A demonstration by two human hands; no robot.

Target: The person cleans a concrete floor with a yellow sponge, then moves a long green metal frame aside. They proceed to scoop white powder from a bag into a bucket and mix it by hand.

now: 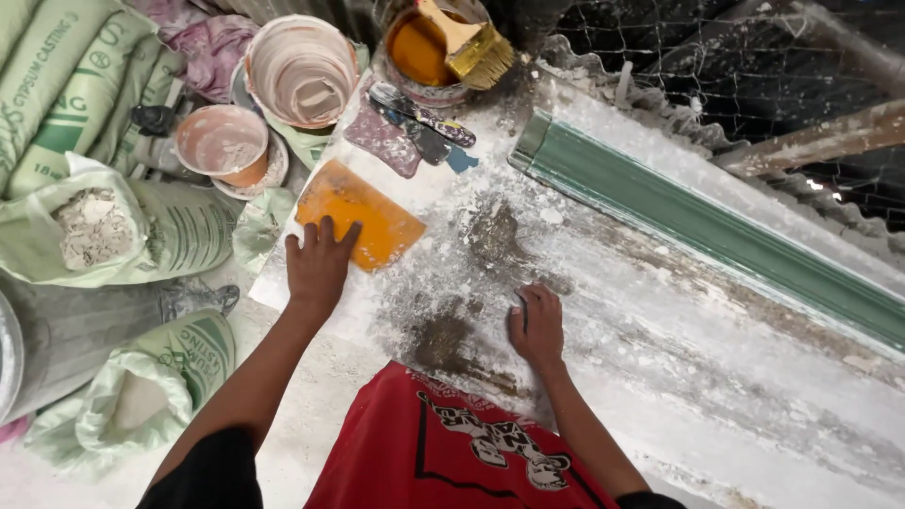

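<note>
My left hand (pixel 319 264) rests flat on the near corner of an orange plastic scraper sheet (pixel 372 219) that lies on a plaster-dusted worktable (pixel 660 311). My right hand (pixel 537 325) lies on the table's white, stained surface near its front edge, fingers curled loosely and holding nothing. A long green moulding form (pixel 698 221) runs diagonally across the table to the right of both hands.
At the table's far end stand a tub of orange liquid (pixel 415 47) with a wide brush (pixel 471 42) in it, some putty knives (pixel 419 118) and two plaster-caked buckets (pixel 302 68) (pixel 223 141). Green sacks (pixel 75 85) of white powder lie left. Wire mesh (pixel 735 57) hangs behind.
</note>
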